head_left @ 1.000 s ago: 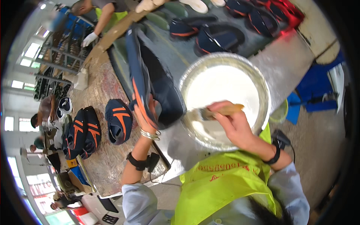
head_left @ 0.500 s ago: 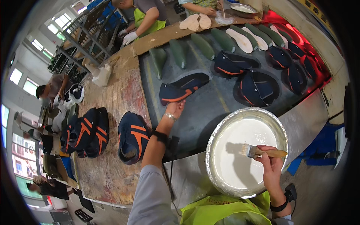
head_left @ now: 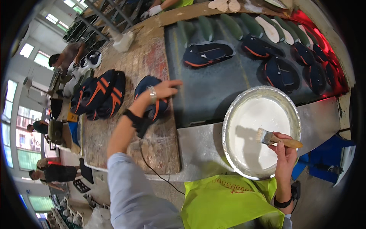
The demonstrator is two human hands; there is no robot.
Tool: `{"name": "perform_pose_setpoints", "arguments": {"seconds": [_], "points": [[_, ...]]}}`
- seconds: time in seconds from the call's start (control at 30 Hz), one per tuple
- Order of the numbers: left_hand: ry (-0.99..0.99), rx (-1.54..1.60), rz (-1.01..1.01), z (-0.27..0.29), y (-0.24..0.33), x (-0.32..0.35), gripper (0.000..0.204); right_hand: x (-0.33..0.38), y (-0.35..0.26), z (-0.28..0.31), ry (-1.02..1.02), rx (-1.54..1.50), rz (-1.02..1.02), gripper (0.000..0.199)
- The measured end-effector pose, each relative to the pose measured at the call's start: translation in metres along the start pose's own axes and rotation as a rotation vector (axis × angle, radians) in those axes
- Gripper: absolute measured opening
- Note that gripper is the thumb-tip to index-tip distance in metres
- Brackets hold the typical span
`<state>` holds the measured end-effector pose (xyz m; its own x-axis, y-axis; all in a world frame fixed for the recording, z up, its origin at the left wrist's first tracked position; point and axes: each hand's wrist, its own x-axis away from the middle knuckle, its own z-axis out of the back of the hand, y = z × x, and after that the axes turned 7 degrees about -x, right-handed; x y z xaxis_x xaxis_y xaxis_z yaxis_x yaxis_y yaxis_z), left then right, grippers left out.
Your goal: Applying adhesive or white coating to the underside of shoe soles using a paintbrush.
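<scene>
My left hand (head_left: 167,90) is over a navy shoe upper with orange stripes (head_left: 147,83) on the wooden table; its fingers are loosely stretched out and hold nothing. Whether it touches the upper I cannot tell. In my right hand (head_left: 285,154) is a paintbrush (head_left: 284,141) with a wooden handle, its bristles above the white liquid (head_left: 249,143) in a large metal basin (head_left: 229,128). Another navy upper (head_left: 207,53) lies on its side on the dark conveyor belt (head_left: 207,91).
More navy uppers (head_left: 283,74) and a row of green shoe lasts (head_left: 231,26) with pale insoles (head_left: 268,29) line the belt toward a red-lit opening (head_left: 335,65). Stacked uppers (head_left: 101,91) stand at left. A white container (head_left: 124,41) sits farther back. Other people work beyond.
My left hand has let go of the upper on the belt and moved left over the one on the table. The view has shifted; the brush stays over the basin.
</scene>
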<state>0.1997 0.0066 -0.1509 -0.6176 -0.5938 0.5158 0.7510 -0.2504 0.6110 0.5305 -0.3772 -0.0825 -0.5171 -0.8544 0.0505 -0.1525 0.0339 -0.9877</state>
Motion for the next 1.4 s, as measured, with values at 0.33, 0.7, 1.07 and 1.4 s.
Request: {"name": "perform_pose_setpoints", "arguments": {"seconds": [0.33,0.7,1.07,1.4], "points": [[0.356,-0.713,0.299,-0.011,-0.052,0.097,0.107,0.014,-0.002,-0.006,-0.069,-0.085,0.009,0.021],[0.947,0.645,-0.264,-0.112,-0.006,0.209,0.046,0.001,0.032,0.036,0.048,0.051,-0.097,0.02],[0.35,0.504,-0.336,-0.161,0.157,0.176,0.031,-0.048,0.045,0.034,-0.031,0.903,0.159,0.013],[-0.117,0.819,-0.001,-0.159,0.179,0.138,0.038,-0.032,0.002,0.017,-0.28,0.058,0.038,0.015]]}}
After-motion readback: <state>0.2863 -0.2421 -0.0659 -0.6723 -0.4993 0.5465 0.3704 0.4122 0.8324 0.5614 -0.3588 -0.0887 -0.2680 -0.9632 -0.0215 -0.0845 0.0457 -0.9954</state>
